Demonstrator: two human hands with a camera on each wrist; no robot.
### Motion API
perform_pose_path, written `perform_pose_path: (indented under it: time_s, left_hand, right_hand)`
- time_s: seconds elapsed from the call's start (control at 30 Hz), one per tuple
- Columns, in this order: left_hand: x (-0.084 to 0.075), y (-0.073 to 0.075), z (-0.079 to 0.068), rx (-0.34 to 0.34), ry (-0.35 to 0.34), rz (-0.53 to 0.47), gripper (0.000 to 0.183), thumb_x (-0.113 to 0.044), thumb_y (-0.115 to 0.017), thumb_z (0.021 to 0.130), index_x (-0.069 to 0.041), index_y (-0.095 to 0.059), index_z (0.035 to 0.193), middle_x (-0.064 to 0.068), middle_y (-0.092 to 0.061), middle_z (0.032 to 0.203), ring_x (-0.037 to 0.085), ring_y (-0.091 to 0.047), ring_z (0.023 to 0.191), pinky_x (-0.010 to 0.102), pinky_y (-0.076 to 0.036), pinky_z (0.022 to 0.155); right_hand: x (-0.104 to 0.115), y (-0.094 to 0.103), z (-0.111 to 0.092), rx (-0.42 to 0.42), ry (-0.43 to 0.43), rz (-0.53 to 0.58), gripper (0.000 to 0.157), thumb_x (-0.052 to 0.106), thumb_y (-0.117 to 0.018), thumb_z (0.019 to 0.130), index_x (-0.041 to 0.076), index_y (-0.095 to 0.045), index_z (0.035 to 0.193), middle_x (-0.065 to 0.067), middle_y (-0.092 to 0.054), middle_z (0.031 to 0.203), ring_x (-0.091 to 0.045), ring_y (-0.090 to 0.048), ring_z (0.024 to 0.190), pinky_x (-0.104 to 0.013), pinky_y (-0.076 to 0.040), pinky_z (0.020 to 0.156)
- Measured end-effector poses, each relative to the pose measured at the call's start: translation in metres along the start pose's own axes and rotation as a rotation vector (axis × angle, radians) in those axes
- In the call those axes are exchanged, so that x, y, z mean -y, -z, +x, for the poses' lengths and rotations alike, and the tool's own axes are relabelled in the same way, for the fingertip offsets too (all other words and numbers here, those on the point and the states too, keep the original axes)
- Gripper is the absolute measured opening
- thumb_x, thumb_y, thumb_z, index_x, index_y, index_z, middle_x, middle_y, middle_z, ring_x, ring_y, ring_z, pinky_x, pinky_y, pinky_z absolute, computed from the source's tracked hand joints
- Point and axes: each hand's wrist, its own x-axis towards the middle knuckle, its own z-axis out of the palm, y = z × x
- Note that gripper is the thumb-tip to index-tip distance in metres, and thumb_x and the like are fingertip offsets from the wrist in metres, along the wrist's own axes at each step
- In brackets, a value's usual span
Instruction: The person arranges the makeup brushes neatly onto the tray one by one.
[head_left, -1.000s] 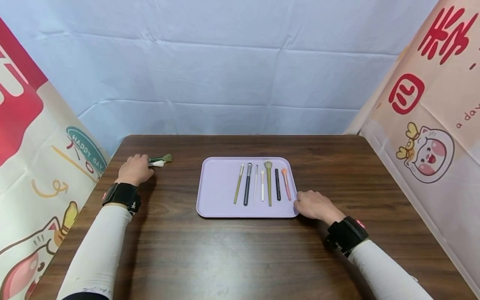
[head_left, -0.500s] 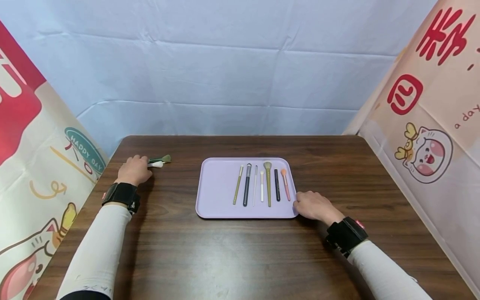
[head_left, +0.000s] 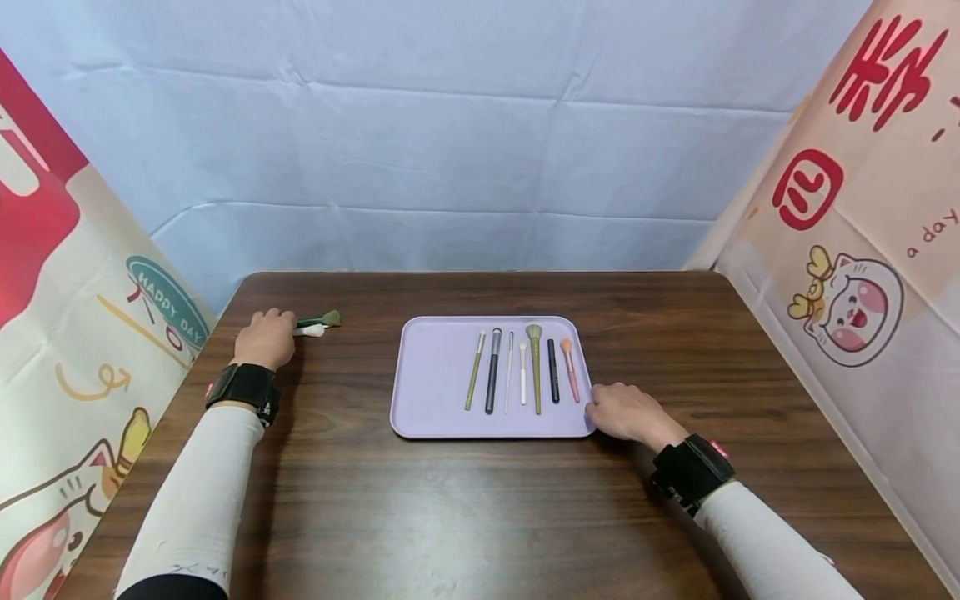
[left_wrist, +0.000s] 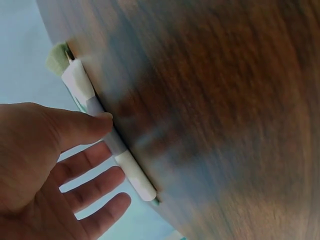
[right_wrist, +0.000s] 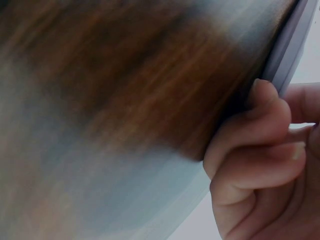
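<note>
At the table's far left, my left hand (head_left: 264, 340) pinches a white makeup brush (left_wrist: 135, 176) with a grey middle between thumb and fingers. A green makeup brush (head_left: 324, 318) lies right behind it, mostly hidden by the white one in the left wrist view. Both brush heads point right in the head view. My right hand (head_left: 628, 412) grips the lower right edge of a lilac tray (head_left: 429, 383), its fingers curled at the rim. Several makeup brushes lie side by side on the tray, among them a large olive one (head_left: 537, 375) and a pink one (head_left: 572, 372).
The brown wooden table (head_left: 450, 517) reaches to a pale blue cloth backdrop (head_left: 450, 150). Printed cloths hang along both sides, the left one (head_left: 97, 333) close to the left hand.
</note>
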Motion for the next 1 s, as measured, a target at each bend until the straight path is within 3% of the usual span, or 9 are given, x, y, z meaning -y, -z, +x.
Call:
perform_pose_path:
  time_s: [0.47,0.77,1.0]
  left_hand:
    - [0.009,-0.007,0.0,-0.101,-0.028,-0.025,0.015,-0.006,-0.065,0.097,0.006,-0.063,0.105,0.028,-0.057,0.103,0.047,-0.05,0.096,0.063,-0.048,0.075]
    - [0.017,-0.005,-0.001,-0.057,-0.072,-0.042,0.012,-0.011,-0.068,0.097,-0.003,-0.059,0.095,0.016,-0.054,0.093,0.036,-0.045,0.085,0.049,-0.043,0.069]
    - [0.021,-0.005,-0.001,-0.07,-0.126,-0.028,0.013,-0.013,-0.069,0.097,-0.004,-0.06,0.095,0.013,-0.061,0.089,0.032,-0.055,0.08,0.049,-0.047,0.068]
  right_hand:
    - [0.0,0.0,0.0,-0.008,0.0,-0.005,0.019,0.019,-0.053,0.096,0.005,-0.065,0.091,-0.005,-0.056,0.074,-0.021,-0.052,0.065,-0.034,-0.039,0.058]
    - [-0.001,-0.001,0.0,-0.015,0.001,0.0,0.019,0.019,-0.053,0.095,0.006,-0.064,0.087,-0.005,-0.055,0.073,-0.021,-0.052,0.065,-0.034,-0.038,0.058]
    - [-0.001,-0.001,0.0,-0.01,-0.001,0.002,0.019,0.019,-0.053,0.096,0.005,-0.064,0.089,-0.005,-0.055,0.073,-0.021,-0.052,0.065,-0.033,-0.038,0.058]
